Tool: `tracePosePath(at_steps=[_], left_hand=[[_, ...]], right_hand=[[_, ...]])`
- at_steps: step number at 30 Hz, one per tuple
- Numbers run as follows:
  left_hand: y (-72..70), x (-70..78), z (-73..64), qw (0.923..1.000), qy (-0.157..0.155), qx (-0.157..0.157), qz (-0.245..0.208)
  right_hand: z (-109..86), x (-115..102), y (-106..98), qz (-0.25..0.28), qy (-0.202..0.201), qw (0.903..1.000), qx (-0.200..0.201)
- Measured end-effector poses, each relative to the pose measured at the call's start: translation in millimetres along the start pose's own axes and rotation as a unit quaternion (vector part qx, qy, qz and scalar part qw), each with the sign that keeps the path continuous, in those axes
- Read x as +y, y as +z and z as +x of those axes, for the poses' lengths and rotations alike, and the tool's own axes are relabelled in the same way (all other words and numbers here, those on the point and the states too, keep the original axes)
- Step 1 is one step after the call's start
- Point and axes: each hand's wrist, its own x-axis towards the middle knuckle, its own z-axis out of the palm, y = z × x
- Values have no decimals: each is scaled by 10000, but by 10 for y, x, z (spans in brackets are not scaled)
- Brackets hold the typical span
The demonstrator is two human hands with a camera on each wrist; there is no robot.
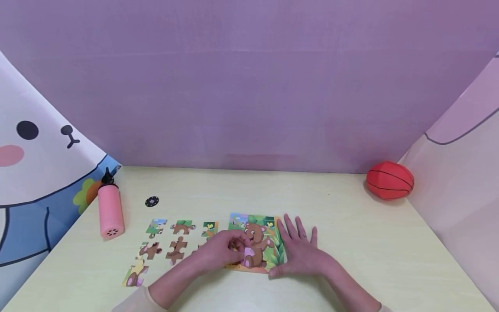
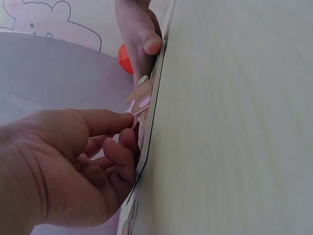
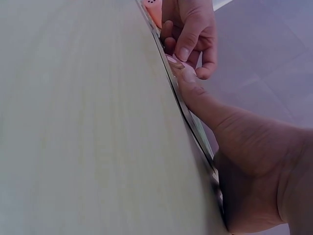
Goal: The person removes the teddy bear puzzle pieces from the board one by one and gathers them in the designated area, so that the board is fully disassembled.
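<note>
A puzzle board with a brown bear picture lies on the table in front of me. Over its left part, my left hand pinches a pink and brown puzzle piece between thumb and fingertips, close over the board. My right hand rests with spread, straight fingers along the board's right edge, its thumb at the near right corner. Left of the board lie several loose puzzle pieces, some partly covered by my left hand in the head view.
At the table's left edge lies a pink bottle with a black top. A round black disc sits behind the loose pieces. In the far right corner is a red ball with black lines. A purple cloth wall rises behind the table.
</note>
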Motion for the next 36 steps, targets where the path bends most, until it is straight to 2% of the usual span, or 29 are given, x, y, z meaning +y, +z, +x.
tracePosePath(at_steps=[13, 20, 28, 36], left_hand=[[-36, -27, -17, 9999, -66, 79, -124], [-152, -45, -120, 9998, -48, 186, 41], [-276, -85, -237, 9996, -14, 265, 8], [-407, -166, -352, 9989, -242, 399, -42]], right_hand=[[0, -8, 19, -53, 30, 10000, 9], [6, -16, 32, -14, 42, 10000, -5], [4, -5, 30, -22, 48, 10000, 26], [-3, -1, 16, -18, 60, 10000, 47]])
